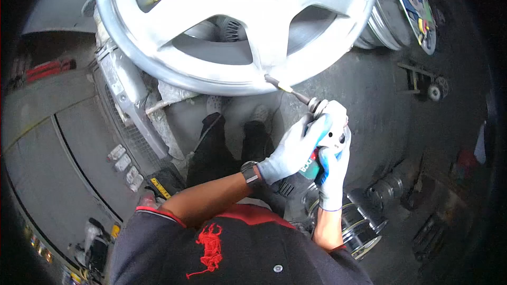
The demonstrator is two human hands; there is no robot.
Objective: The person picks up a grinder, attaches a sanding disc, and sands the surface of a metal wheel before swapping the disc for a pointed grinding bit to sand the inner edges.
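Note:
A large silver alloy wheel (269,37) with wide spokes fills the top of the view. Both hands, in white and blue gloves, hold a green and grey power tool (310,168) below and right of it. Fingers of my left hand (296,145) wrap round the tool near its head, with a dark watch on that wrist. Lower on the right, my right hand (332,171) is closed round the tool's body. The tool's long thin bit (290,91) points up and left, its tip at the wheel's rim by the base of the middle spoke.
A grey metal part (124,82) lies on a mesh rack at the left. More wheels stand at the lower right (362,229) and upper right (388,29). A round tray of tools (417,8) is at the top right. A small wheeled frame (425,84) sits below it.

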